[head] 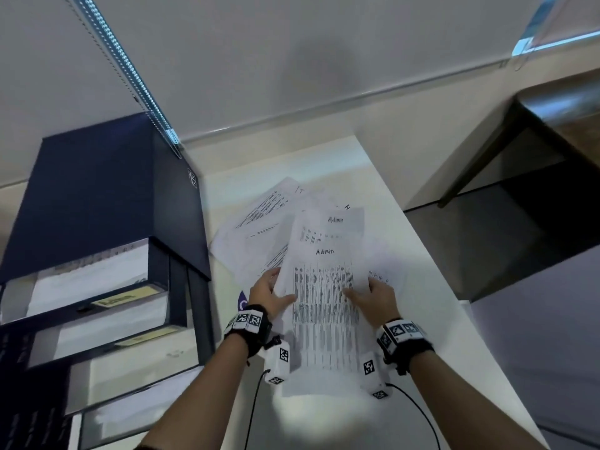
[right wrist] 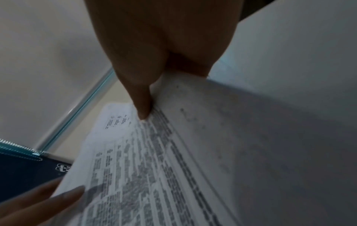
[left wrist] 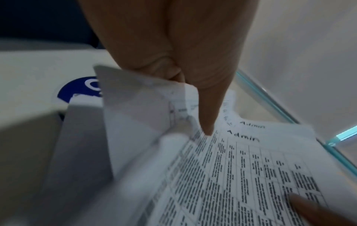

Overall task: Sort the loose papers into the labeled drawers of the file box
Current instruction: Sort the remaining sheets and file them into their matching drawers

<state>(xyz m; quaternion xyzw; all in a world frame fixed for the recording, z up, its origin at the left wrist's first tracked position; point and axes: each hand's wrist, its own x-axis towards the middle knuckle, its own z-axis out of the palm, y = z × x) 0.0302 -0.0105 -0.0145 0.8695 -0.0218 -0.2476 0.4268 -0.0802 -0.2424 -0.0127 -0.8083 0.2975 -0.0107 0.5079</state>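
Observation:
Both hands hold a printed sheet headed "Admin" lifted above the white table. My left hand pinches its left edge, thumb on top; the same sheet fills the left wrist view under my left hand. My right hand grips the right edge, thumb on the print, as my right hand shows on the sheet. A second "Admin" sheet lies behind it, on a fan of loose papers. The dark blue file box stands at left with several drawers pulled out.
A yellowish label marks the front of the top open drawer; its writing is blurred. A blue round sticker sits on the table beside the box. A dark desk stands at far right, across a gap of floor.

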